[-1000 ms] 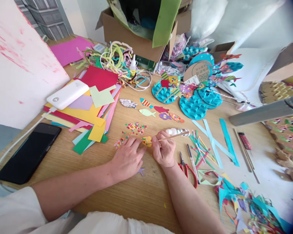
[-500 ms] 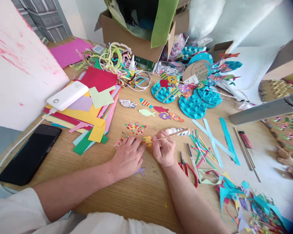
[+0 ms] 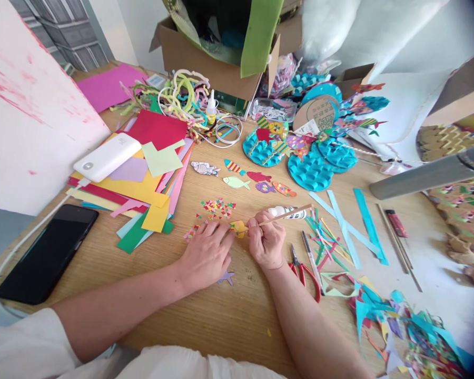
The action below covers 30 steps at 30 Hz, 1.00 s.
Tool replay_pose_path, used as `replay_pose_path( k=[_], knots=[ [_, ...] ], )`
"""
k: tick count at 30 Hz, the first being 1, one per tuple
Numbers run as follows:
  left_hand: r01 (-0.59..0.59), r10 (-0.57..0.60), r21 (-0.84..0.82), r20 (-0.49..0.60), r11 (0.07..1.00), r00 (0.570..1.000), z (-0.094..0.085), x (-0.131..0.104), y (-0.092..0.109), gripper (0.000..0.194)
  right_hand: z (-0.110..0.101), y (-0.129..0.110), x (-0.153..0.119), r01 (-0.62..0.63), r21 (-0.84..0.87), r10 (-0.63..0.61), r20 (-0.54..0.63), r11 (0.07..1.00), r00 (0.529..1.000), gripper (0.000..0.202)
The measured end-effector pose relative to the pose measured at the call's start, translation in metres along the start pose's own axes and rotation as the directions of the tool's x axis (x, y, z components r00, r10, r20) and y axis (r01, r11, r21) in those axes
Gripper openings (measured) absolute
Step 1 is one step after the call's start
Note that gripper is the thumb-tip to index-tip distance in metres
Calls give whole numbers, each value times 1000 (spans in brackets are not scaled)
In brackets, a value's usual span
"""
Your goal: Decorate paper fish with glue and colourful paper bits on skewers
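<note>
My right hand [image 3: 267, 239] is closed in a pinch round a thin wooden stick [image 3: 286, 213], whose lower tip touches a small yellow paper fish [image 3: 237, 227] on the table. Coloured bits are stuck on the fish. My left hand [image 3: 207, 257] lies palm down with fingers stretched out, fingertips at the fish's left edge and partly over it. Just beyond those fingers are tiny cut paper bits [image 3: 217, 208]. A purple paper fish [image 3: 226, 278] is partly hidden beneath my left hand. Behind my right hand lies a white glue bottle [image 3: 288, 211].
Several finished paper fish [image 3: 237, 182] lie ahead. Red-handled scissors [image 3: 306, 276], a pen [image 3: 310, 250] and paper strips [image 3: 327, 237] are at right. Coloured paper sheets [image 3: 158, 131], a power bank [image 3: 106, 157] and a phone [image 3: 49, 252] sit at left. Blue egg-tray discs [image 3: 310, 171] stand behind.
The stick's upper end has shifted slightly up and right in my right hand. My left hand stays in place, and the whole view has shifted slightly.
</note>
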<state>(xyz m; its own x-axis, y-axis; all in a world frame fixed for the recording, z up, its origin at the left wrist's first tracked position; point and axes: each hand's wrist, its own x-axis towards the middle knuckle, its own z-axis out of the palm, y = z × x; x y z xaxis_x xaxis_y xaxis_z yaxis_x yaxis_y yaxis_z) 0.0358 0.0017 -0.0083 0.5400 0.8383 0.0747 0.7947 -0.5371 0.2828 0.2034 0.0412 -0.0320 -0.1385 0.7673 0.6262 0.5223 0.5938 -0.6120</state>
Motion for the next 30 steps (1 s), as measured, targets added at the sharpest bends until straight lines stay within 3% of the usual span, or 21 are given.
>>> replay_pose_path(
  k=[30],
  knots=[
    [-16,16,25,-12,1000,1000,-1,0,0,21,3,-1,0,13,7,-13,17,1000,1000,27]
  ],
)
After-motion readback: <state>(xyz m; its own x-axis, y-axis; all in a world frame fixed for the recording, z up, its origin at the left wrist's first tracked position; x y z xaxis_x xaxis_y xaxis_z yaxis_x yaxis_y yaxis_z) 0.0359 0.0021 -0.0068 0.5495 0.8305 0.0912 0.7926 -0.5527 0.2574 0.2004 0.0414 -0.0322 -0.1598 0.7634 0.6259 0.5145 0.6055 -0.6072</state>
